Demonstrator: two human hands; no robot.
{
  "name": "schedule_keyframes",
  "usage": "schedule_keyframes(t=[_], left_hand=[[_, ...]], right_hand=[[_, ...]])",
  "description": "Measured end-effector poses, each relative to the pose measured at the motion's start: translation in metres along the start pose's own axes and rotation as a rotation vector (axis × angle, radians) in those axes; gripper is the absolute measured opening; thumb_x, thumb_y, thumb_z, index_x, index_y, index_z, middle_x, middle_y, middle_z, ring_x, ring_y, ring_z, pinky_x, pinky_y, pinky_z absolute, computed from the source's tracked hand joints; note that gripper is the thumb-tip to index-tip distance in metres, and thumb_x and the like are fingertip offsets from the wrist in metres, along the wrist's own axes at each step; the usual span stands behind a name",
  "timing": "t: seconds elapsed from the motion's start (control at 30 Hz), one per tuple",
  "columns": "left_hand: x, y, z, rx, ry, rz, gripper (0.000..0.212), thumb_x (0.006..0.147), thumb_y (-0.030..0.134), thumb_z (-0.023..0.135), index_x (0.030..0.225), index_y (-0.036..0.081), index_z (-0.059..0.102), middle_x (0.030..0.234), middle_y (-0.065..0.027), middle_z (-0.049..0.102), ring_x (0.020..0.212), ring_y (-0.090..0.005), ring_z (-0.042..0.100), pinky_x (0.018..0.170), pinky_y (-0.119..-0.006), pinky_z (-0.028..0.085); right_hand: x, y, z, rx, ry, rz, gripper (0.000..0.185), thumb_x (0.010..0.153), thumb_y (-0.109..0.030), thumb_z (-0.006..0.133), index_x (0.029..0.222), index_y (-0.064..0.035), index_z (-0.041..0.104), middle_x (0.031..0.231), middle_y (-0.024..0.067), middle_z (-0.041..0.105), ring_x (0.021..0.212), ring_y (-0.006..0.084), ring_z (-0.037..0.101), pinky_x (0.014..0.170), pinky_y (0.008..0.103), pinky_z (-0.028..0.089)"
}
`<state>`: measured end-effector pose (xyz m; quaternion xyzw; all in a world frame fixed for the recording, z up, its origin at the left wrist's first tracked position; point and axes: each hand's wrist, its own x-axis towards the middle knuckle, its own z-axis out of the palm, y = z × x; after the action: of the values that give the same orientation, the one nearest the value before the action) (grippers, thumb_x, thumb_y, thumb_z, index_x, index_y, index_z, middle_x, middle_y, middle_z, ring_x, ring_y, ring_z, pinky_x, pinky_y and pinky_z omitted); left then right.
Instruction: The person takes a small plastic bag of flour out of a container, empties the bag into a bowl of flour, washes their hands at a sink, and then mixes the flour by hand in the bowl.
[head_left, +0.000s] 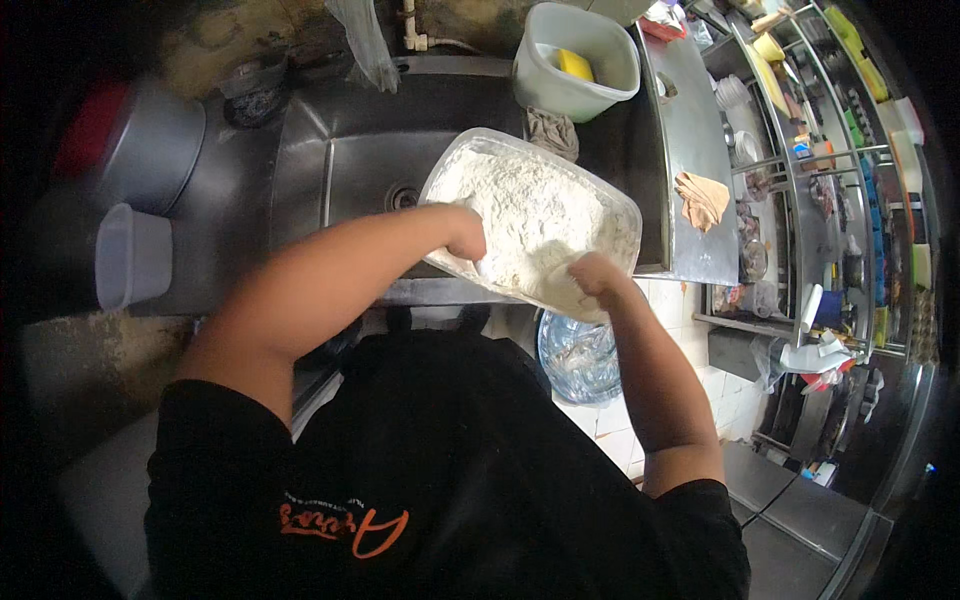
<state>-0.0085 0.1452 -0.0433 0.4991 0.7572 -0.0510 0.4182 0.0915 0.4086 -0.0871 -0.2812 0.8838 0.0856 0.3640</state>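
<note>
A rectangular translucent plastic tub (637, 217) holding white flour-like powder (517, 202) lies before me over the front edge of a steel sink. My left hand (466, 234) is inside its left part, fingers curled and partly hidden at the powder. At the tub's near right corner, my right hand (592, 276) is closed on what looks like the rim of a powder-coated round bowl or scoop, which dips into the powder. Blur and powder hide the exact shape of that vessel.
Beyond the tub are the steel sink (360, 161), a crumpled grey cloth (553, 135) and a tall plastic bin (529, 67). A tan cloth (703, 201) lies on the right counter. Left stand a metal pot (161, 142) and small white tub (135, 259). A blue-tinted round container (577, 360) sits below.
</note>
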Motion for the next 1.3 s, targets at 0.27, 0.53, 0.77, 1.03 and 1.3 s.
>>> schedule_keyframes(t=[0.27, 0.53, 0.77, 1.03, 1.3], left_hand=[[0.033, 0.025, 0.013, 0.077, -0.052, 0.120, 0.033, 0.074, 0.011, 0.053, 0.100, 0.001, 0.070, 0.104, -0.0205, 0.066, 0.092, -0.0352, 0.065, 0.080, -0.043, 0.050], [0.020, 0.052, -0.012, -0.506, 0.172, -0.143, 0.034, 0.074, 0.013, 0.051, 0.100, -0.001, 0.068, 0.108, -0.0209, 0.065, 0.095, -0.0354, 0.064, 0.081, -0.043, 0.049], [-0.003, 0.059, -0.021, -1.358, 0.435, -0.231, 0.034, 0.083, 0.014, 0.059, 0.111, -0.004, 0.062, 0.108, -0.0189, 0.064, 0.093, -0.0262, 0.061, 0.079, -0.037, 0.047], [-0.014, -0.010, -0.019, -1.100, 0.680, -0.215, 0.062, 0.080, 0.035, 0.071, 0.131, 0.004, 0.052, 0.125, -0.0146, 0.059, 0.112, -0.0271, 0.056, 0.091, -0.039, 0.044], [0.052, -0.031, -0.020, -0.701, 0.462, -0.407, 0.037, 0.080, 0.024, 0.058, 0.110, 0.004, 0.067, 0.119, -0.0180, 0.062, 0.108, -0.0316, 0.060, 0.094, -0.041, 0.044]], right_hand=[[0.059, -0.027, 0.004, -0.001, 0.113, -0.103, 0.024, 0.064, -0.021, 0.066, 0.083, -0.0079, 0.069, 0.085, 0.0157, 0.068, 0.080, 0.0320, 0.067, 0.069, 0.0411, 0.053], [0.068, 0.008, 0.075, 0.640, 0.553, 0.168, 0.020, 0.067, -0.009, 0.063, 0.086, -0.0035, 0.068, 0.087, 0.0189, 0.067, 0.075, 0.0327, 0.065, 0.063, 0.0406, 0.051], [0.041, 0.000, 0.042, 1.457, 0.775, 0.642, 0.025, 0.074, -0.009, 0.060, 0.096, 0.0015, 0.066, 0.093, 0.0249, 0.065, 0.082, 0.0374, 0.064, 0.071, 0.0428, 0.051], [-0.035, -0.017, -0.098, 1.854, 0.670, 0.530, 0.037, 0.089, -0.025, 0.047, 0.121, -0.0071, 0.055, 0.102, 0.0158, 0.063, 0.092, 0.0298, 0.061, 0.072, 0.0505, 0.050], [0.072, 0.054, 0.000, 1.702, 0.419, 0.911, 0.047, 0.082, -0.031, 0.054, 0.112, 0.0054, 0.059, 0.111, 0.0210, 0.059, 0.097, 0.0356, 0.057, 0.078, 0.0554, 0.044]])
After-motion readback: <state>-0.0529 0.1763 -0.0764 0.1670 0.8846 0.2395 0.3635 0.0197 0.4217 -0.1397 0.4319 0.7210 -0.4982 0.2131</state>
